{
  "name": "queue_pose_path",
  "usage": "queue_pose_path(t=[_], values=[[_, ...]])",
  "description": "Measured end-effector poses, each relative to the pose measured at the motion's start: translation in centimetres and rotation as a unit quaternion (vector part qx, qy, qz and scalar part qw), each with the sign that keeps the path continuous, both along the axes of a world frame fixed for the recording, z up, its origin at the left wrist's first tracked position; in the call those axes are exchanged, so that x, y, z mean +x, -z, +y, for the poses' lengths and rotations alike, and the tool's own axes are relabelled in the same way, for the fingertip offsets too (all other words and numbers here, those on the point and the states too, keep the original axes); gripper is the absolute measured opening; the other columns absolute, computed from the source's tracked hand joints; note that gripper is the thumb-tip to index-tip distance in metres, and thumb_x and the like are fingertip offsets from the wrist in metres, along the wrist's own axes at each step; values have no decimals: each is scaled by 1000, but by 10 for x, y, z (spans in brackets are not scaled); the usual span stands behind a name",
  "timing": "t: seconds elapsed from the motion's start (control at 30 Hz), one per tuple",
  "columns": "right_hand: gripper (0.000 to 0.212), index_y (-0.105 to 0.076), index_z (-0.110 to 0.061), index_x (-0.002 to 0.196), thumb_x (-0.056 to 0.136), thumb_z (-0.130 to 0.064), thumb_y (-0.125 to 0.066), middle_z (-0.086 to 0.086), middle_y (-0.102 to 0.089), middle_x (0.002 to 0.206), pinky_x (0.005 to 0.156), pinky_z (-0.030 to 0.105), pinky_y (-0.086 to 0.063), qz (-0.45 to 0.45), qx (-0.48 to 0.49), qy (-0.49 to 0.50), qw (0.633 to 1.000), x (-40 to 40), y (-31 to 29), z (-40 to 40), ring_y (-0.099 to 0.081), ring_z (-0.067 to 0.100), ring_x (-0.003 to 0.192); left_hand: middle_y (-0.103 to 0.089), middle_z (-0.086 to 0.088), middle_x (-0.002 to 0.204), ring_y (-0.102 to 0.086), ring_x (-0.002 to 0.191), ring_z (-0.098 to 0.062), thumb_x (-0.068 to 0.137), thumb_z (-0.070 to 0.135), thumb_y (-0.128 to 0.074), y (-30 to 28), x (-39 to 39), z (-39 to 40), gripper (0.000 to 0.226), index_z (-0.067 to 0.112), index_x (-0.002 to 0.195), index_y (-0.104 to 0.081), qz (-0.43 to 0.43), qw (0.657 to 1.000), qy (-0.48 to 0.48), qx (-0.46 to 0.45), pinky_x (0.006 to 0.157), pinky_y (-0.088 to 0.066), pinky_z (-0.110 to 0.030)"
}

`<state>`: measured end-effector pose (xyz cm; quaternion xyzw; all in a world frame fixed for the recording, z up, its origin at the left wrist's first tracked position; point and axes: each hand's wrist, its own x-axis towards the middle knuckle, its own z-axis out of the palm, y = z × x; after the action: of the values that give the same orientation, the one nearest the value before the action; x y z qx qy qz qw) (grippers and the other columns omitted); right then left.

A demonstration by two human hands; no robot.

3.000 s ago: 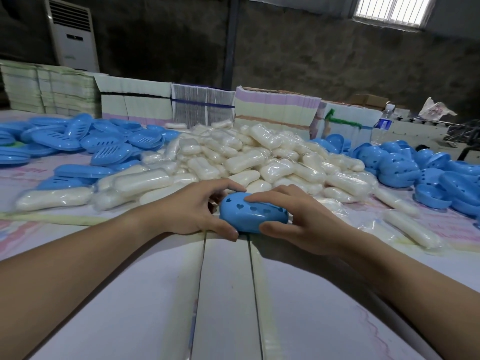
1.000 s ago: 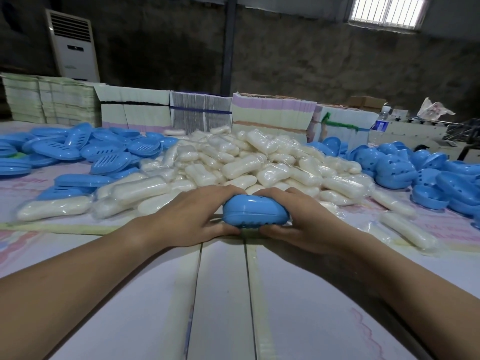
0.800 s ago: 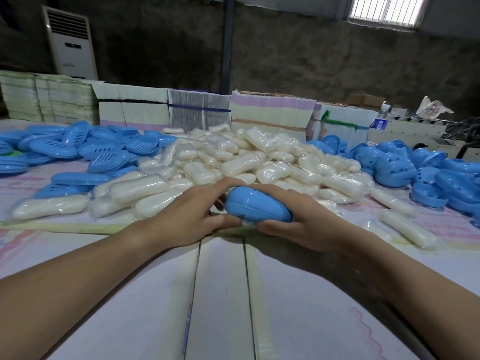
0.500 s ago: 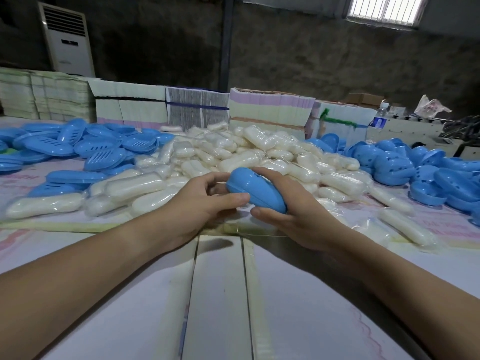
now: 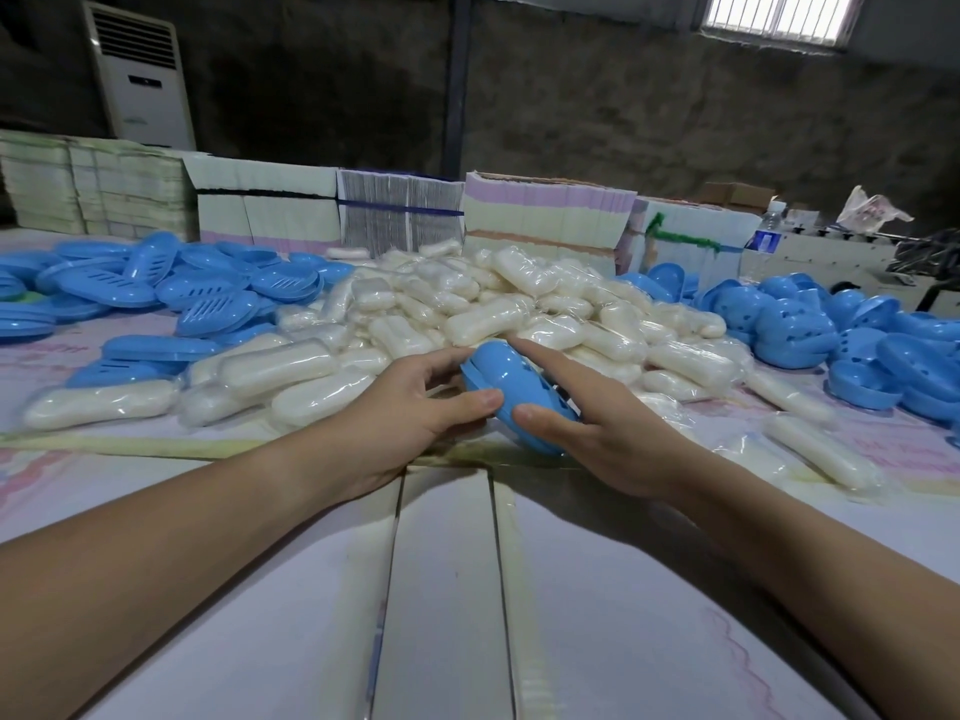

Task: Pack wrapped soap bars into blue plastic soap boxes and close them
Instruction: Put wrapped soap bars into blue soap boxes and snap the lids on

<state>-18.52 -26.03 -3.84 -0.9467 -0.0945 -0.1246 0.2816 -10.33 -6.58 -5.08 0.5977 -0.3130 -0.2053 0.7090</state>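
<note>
A closed blue soap box (image 5: 506,379) is tilted on its side just above the table's near middle. My right hand (image 5: 587,413) grips it, index finger along its top and thumb on its near face. The thumb and fingers of my left hand (image 5: 410,413) touch its left end. Behind it lies a big heap of wrapped white soap bars (image 5: 483,314). Whether a bar is inside the box cannot be seen.
Blue slotted box halves (image 5: 208,298) are piled at the left, blue domed halves with holes (image 5: 852,335) at the right. Stacks of flat cartons (image 5: 395,210) line the back edge. White boards (image 5: 441,589) cover the near table.
The box has been lifted off the table and turned onto its side. My right hand now holds it from above, and my left hand has loosened to a touch at its end.
</note>
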Motion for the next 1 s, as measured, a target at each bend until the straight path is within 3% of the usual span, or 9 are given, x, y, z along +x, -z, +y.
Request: queue_pose_path(t=[0.17, 0.27, 0.4, 0.47, 0.57, 0.7, 0.9, 1.0], values=[[60, -15, -55, 142, 89, -62, -41, 0, -49, 139, 101, 45, -42, -7, -29, -1, 1000, -2, -1, 1, -48, 18, 117, -72, -2, 125, -67, 118, -19, 93, 13, -65, 0, 1, 2, 38, 23, 130, -64, -58, 997, 30, 31, 95, -56, -26], [66, -19, -43, 150, 90, -60, -38, 1, -50, 137, 101, 44, -41, -4, -33, 11, 999, -2, -1, 4, -49, 18, 117, -69, -3, 127, -65, 121, -20, 88, 24, -66, -2, -1, 2, 41, 29, 128, -63, -61, 997, 34, 36, 98, -55, -27], [67, -22, -38, 152, 90, -59, -39, -8, -49, 141, 105, 41, -39, -8, -20, 18, 1000, -2, -1, 6, -48, 12, 120, -69, -3, 126, -65, 122, -22, 95, 16, -63, -1, -1, 2, 32, 30, 125, -64, -50, 998, 22, 32, 98, -55, -27], [68, -24, -37, 152, 90, -59, -40, -9, -48, 143, 107, 40, -38, -8, -10, 17, 1000, -2, -2, 7, -47, 11, 124, -65, -5, 132, -65, 122, -22, 97, 13, -62, -1, -3, 0, 42, 21, 138, -57, -41, 998, 6, 39, 99, -55, -27], [68, -25, -39, 152, 89, -59, -42, -17, -42, 147, 112, 36, -35, -15, 36, 19, 999, -2, -2, 8, -43, 4, 130, -63, -6, 127, -69, 113, -20, 93, 13, -68, -2, -6, -7, 58, 18, 146, -45, 12, 998, -66, 1, 92, -58, -25], [67, -25, -46, 149, 87, -61, -44, -26, -42, 138, 110, 33, -38, -34, 89, 38, 995, -1, -1, 13, -46, 0, 124, -66, -13, 122, -73, 90, -12, 92, 16, -69, -3, -9, -13, 35, 19, 122, -53, 38, 993, -101, -39, 86, -61, -28], [69, -23, -45, 150, 87, -62, -42, -28, -35, 141, 112, 36, -36, -24, 63, 45, 997, 1, 0, 12, -42, 2, 130, -64, -15, 126, -69, 112, -25, 95, 16, -64, 0, -10, -10, 35, 11, 128, -53, 39, 995, -86, -20, 94, -59, -35], [70, -24, -41, 152, 87, -61, -42, -18, -40, 149, 111, 37, -37, -20, 57, 44, 997, 1, 1, 12, -43, 5, 130, -64, -15, 126, -67, 116, -26, 96, 15, -63, 0, -9, -9, 36, 9, 130, -52, 35, 996, -80, -7, 98, -57, -38]])
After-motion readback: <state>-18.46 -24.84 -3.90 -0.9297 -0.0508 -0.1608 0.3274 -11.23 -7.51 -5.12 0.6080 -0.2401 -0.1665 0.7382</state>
